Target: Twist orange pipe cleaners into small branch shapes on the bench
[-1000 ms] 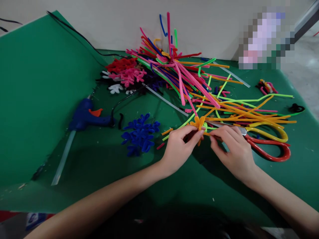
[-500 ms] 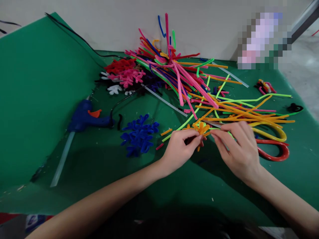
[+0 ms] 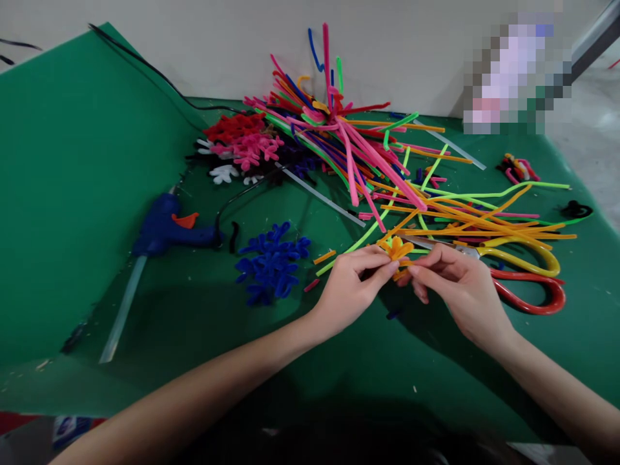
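An orange pipe-cleaner flower (image 3: pixel 396 247) with looped petals is pinched between the thumb and fingers of my left hand (image 3: pixel 352 284). My right hand (image 3: pixel 462 290) is closed on the free end of an orange pipe cleaner at the flower's right side; its thumb and forefinger press together. Scissors (image 3: pixel 526 257) with one yellow and one red handle lie just beyond and beside my right hand, their blades partly behind it. Several blue pipe-cleaner flowers (image 3: pixel 272 263) lie in a cluster left of my left hand.
A blue glue gun (image 3: pixel 162 223) with a clear stick lies at the left, its black cord (image 3: pixel 159 71) running to the back. Loose pipe cleaners (image 3: pixel 372 155) spread across the back and right. Red flowers (image 3: pixel 235 128) and pink flowers (image 3: pixel 252 150) are piled at the back left.
My right hand has turned and lowered slightly, uncovering more of the scissors. The orange flower now faces up more openly in my left hand, which has hardly moved.
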Motion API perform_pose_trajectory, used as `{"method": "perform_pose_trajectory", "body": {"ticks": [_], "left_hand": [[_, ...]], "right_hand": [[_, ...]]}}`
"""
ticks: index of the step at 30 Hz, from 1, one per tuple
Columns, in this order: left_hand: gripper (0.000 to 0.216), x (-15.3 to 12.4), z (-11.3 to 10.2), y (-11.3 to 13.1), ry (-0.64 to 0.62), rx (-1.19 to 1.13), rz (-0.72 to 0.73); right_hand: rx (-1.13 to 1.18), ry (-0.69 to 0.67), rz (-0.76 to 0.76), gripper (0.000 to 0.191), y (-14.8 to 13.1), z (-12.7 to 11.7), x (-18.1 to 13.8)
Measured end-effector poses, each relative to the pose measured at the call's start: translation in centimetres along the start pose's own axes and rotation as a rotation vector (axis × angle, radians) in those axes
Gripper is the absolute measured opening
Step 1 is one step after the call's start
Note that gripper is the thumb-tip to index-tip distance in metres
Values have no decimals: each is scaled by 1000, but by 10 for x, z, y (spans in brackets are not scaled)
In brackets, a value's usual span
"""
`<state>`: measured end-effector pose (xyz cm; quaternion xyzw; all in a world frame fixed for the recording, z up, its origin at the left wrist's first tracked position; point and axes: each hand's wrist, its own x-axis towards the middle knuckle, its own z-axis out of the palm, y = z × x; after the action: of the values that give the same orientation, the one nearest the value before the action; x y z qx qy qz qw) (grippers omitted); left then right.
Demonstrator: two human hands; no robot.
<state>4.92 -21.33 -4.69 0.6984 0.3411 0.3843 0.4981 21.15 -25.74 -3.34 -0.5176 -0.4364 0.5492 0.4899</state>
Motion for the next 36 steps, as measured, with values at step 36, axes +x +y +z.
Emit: {"method": "perform_pose_trajectory", "body": {"ticks": [36], "left_hand": [[26,-8,0,6,-97,211,261]], "right_hand": [[-292,-135,-123,13,-13,-9,1]]}}
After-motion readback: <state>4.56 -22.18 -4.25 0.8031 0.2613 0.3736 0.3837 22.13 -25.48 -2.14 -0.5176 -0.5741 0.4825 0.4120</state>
